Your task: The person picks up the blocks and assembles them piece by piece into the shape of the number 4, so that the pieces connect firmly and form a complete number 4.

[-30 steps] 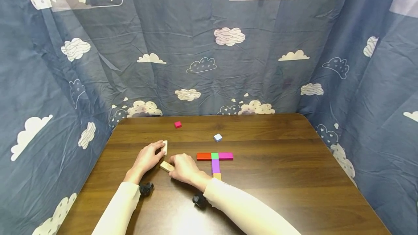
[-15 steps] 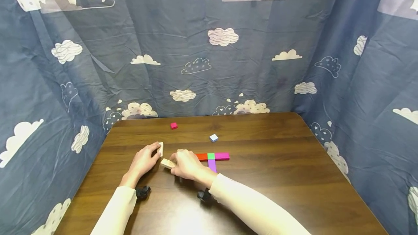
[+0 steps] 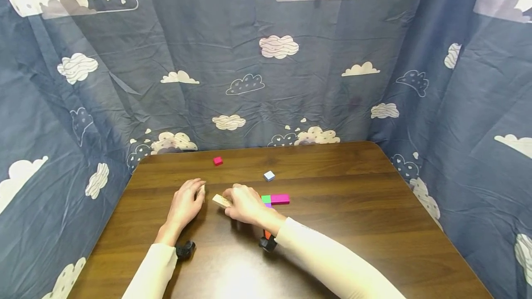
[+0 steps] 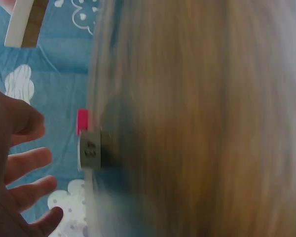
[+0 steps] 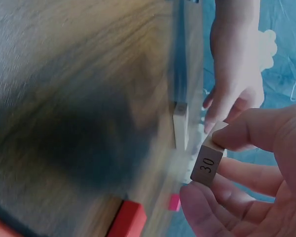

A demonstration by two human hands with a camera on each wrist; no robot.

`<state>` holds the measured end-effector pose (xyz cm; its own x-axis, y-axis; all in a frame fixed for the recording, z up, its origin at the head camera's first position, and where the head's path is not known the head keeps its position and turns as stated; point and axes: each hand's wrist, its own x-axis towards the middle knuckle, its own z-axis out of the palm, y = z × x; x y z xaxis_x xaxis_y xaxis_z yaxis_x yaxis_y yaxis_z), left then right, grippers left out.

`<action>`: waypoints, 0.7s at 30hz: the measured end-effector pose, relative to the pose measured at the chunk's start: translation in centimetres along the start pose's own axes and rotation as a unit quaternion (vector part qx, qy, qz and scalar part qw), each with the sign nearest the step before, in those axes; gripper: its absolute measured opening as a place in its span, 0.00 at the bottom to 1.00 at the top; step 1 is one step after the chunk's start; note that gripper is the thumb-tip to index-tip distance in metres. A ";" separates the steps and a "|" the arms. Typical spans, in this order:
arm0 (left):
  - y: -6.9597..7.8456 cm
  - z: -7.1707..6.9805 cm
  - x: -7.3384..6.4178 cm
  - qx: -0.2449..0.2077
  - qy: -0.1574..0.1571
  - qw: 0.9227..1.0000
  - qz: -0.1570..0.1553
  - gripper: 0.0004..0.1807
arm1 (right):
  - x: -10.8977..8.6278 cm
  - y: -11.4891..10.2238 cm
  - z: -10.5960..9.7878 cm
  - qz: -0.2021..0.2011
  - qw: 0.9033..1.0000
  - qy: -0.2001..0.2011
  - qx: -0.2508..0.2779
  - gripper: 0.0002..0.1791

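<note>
At the table's near-left centre, your right hand (image 3: 245,204) is pinching a plain wooden block (image 3: 221,200) btwn thumb and fingers (image 5: 246,175), holding it just above the tabletop (image 3: 332,206). Block's long axis is running roughly left-right in the head view, far end angled slightly up-left toward your other hand. In the right wrist view the block (image 5: 207,163) is pointing its square end face at the camera, w/ "30" printed on it.

Your left hand (image 3: 186,202) is lying flat-ish on the table just left of that, fingers relaxed and fairly straight, fingertips touching a second wooden block (image 3: 201,190) that is standing on its long edge. In the left wrist view the fingers (image 4: 27,165) are spread loosely, holding nothing, and this second block (image 4: 90,153) is showing its end face w/ a number too blurred to read. The two wooden blocks are sitting near each other but apart.

Right of your right hand, a green block (image 3: 266,199) and a magenta block (image 3: 280,199) are lying end to end in a row, touching. A bit of red-orange (image 3: 267,234) is peeking out by your right wrist. Farther back, a small light-blue cube (image 3: 269,176) and a small red cube (image 3: 218,161) are sitting well apart. Blue cloud-print curtain (image 3: 266,82) is hanging round three sides.
</note>
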<state>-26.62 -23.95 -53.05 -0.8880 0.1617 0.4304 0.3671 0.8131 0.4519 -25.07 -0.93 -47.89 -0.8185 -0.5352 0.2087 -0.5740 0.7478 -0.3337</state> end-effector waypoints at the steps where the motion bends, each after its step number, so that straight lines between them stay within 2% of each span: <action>1: 0.3 0.1 0.0 -0.006 0.008 1.000 0.003 0.17 | 0.0 0.1 -0.1 0.004 1.000 0.002 0.003 0.21; 9: 3.3 1.0 -0.1 -0.055 0.043 0.998 0.011 0.17 | -0.3 1.4 -0.7 0.027 0.999 0.011 0.015 0.21; 16: 5.3 2.0 -0.7 -0.092 0.030 0.995 -0.002 0.18 | -0.7 2.6 -1.4 0.035 0.999 0.016 0.031 0.21; 21: 6.3 2.7 -0.9 -0.101 0.020 0.995 -0.001 0.17 | -0.9 3.6 -1.8 0.062 0.997 0.017 0.033 0.24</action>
<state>-24.28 -17.42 -52.67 -0.8786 0.1336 0.4586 0.4165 0.6841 0.5987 -26.47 2.96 -47.62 -0.8837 -0.4264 0.1928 -0.4671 0.7789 -0.4185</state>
